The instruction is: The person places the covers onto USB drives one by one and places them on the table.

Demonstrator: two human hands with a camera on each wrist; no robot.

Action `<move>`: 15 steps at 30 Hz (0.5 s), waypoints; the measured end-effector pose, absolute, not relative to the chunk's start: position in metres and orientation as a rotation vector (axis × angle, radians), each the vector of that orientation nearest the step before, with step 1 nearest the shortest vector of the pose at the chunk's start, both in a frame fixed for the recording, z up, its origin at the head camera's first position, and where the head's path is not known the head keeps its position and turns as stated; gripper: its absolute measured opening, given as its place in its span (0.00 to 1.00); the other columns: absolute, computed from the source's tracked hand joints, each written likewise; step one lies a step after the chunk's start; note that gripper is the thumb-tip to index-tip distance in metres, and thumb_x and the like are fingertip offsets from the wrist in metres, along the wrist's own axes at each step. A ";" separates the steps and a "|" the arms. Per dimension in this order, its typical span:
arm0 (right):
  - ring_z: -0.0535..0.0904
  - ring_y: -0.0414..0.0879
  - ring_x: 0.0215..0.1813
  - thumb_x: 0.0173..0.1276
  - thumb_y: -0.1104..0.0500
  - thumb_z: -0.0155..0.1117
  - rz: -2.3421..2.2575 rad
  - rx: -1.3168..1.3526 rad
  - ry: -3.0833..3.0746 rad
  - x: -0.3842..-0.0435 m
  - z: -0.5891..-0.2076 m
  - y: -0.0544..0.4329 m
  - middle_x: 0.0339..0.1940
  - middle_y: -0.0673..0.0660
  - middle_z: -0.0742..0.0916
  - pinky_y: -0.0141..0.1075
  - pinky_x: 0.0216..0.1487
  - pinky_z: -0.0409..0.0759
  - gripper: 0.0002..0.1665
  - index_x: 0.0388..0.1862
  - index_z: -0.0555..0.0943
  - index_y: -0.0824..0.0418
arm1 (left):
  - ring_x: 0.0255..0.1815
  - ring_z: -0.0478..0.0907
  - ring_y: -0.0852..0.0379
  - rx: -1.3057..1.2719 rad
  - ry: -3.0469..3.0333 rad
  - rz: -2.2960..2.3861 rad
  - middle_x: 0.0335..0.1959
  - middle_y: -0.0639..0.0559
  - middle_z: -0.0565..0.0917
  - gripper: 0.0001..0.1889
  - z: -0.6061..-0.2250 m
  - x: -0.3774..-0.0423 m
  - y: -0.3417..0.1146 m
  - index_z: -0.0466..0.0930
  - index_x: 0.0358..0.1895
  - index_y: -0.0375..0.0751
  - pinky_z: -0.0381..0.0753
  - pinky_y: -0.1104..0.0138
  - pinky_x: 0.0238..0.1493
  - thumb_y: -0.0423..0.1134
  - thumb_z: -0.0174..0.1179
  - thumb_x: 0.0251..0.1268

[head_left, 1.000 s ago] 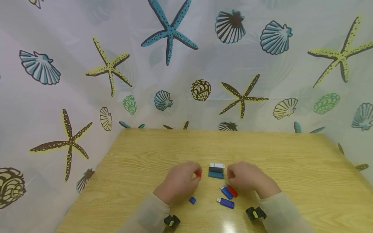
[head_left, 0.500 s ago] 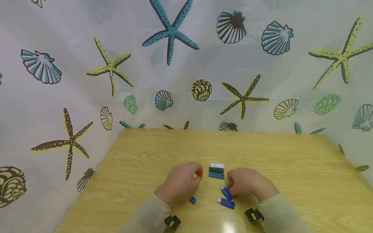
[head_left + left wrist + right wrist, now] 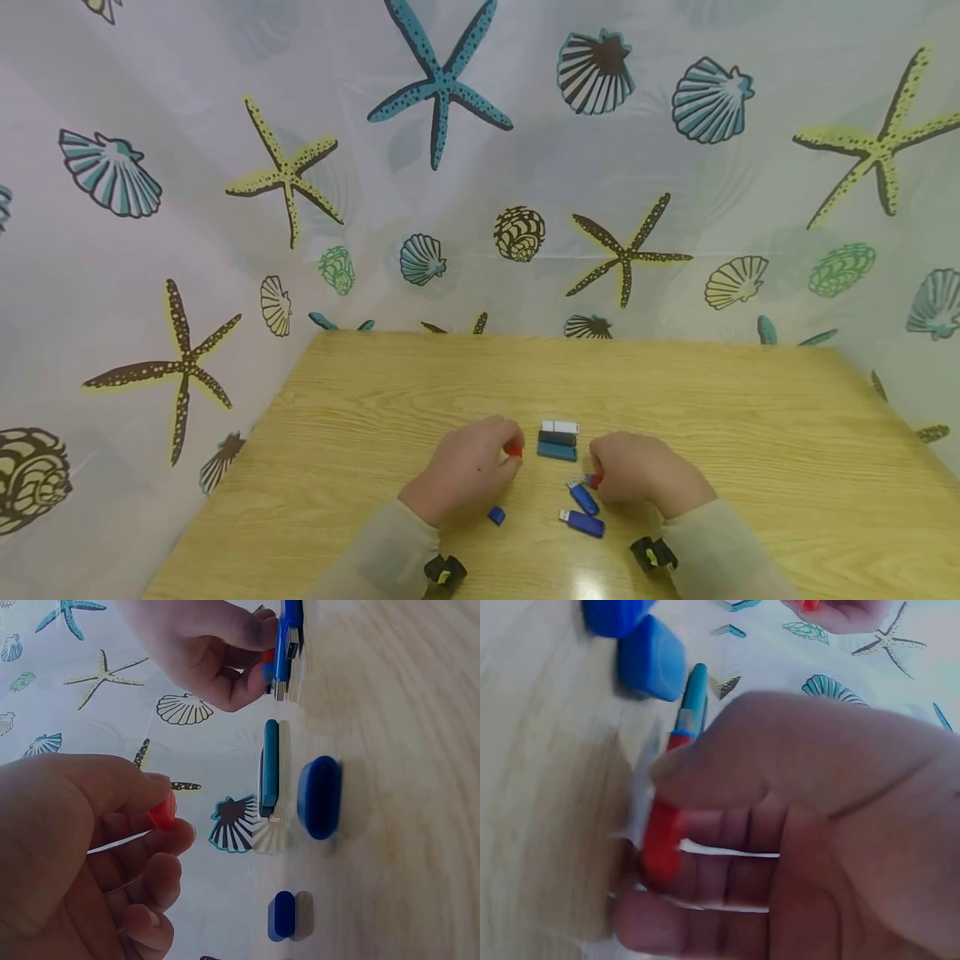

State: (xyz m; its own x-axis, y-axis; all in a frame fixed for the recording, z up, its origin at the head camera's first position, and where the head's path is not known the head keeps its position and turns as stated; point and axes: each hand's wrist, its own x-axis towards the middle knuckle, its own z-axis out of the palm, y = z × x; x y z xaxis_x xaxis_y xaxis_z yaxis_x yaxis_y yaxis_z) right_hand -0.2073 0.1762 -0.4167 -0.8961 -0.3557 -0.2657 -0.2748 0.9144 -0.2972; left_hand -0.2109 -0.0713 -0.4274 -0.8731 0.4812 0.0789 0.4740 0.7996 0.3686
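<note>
My left hand pinches a small red cap between thumb and forefinger, above the table. On the right, my right hand grips a red USB stick with its metal plug pointing left; fingers cover much of its body. Two blue USB sticks lie uncapped beside that hand, one angled and one nearer me. Between the hands, a white USB stick, a black one and a teal one lie in a row.
Two blue caps, a nearer one and a farther one, rest on the wooden table near my left hand. A curtain printed with shells and starfish hangs around the table's back and sides.
My right hand has come down toward me onto the red USB stick, which lay beside the angled blue one, and now grips it. My left hand has stayed nearly still with the red cap.
</note>
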 end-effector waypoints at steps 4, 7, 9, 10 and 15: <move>0.70 0.45 0.25 0.59 0.62 0.68 -0.422 -0.494 2.755 -0.209 -0.415 0.176 0.22 0.50 0.76 0.40 0.28 0.65 0.11 0.28 0.73 0.54 | 0.34 0.73 0.66 0.777 2.946 0.625 0.37 0.65 0.78 0.05 -0.429 -0.211 -0.071 0.81 0.46 0.54 0.78 0.68 0.40 0.45 0.61 0.73; 0.69 0.42 0.23 0.63 0.57 0.70 -0.489 -0.565 2.737 -0.211 -0.412 0.175 0.20 0.48 0.76 0.38 0.26 0.65 0.12 0.31 0.72 0.51 | 0.35 0.73 0.66 0.767 2.938 0.634 0.38 0.65 0.78 0.05 -0.430 -0.211 -0.071 0.81 0.47 0.54 0.79 0.67 0.42 0.45 0.61 0.73; 0.70 0.42 0.23 0.64 0.54 0.71 -0.523 -0.614 2.734 -0.212 -0.410 0.174 0.20 0.47 0.76 0.38 0.26 0.67 0.13 0.33 0.72 0.49 | 0.35 0.73 0.66 0.759 2.931 0.641 0.38 0.66 0.78 0.06 -0.429 -0.212 -0.071 0.81 0.48 0.54 0.79 0.67 0.42 0.45 0.61 0.73; 0.70 0.41 0.23 0.64 0.54 0.71 -0.531 -0.640 2.742 -0.213 -0.409 0.174 0.21 0.46 0.77 0.38 0.27 0.68 0.13 0.33 0.73 0.49 | 0.35 0.74 0.66 0.752 2.926 0.648 0.39 0.66 0.78 0.06 -0.429 -0.212 -0.071 0.81 0.48 0.54 0.79 0.67 0.42 0.45 0.62 0.73; 0.72 0.41 0.27 0.65 0.57 0.70 -0.577 -0.744 2.809 -0.216 -0.408 0.169 0.24 0.45 0.77 0.39 0.29 0.72 0.11 0.34 0.74 0.48 | 0.35 0.75 0.66 0.753 2.931 0.656 0.40 0.65 0.80 0.07 -0.429 -0.211 -0.069 0.82 0.50 0.53 0.79 0.68 0.41 0.45 0.61 0.74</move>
State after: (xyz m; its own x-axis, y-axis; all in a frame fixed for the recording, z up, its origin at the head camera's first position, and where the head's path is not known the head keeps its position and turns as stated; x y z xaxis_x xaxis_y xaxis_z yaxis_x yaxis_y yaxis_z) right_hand -0.2162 0.1694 -0.4083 -0.8587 -0.5074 -0.0718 -0.4380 0.7995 -0.4111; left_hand -0.2113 -0.0695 -0.4290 -0.8809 0.4694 0.0603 0.4503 0.7921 0.4120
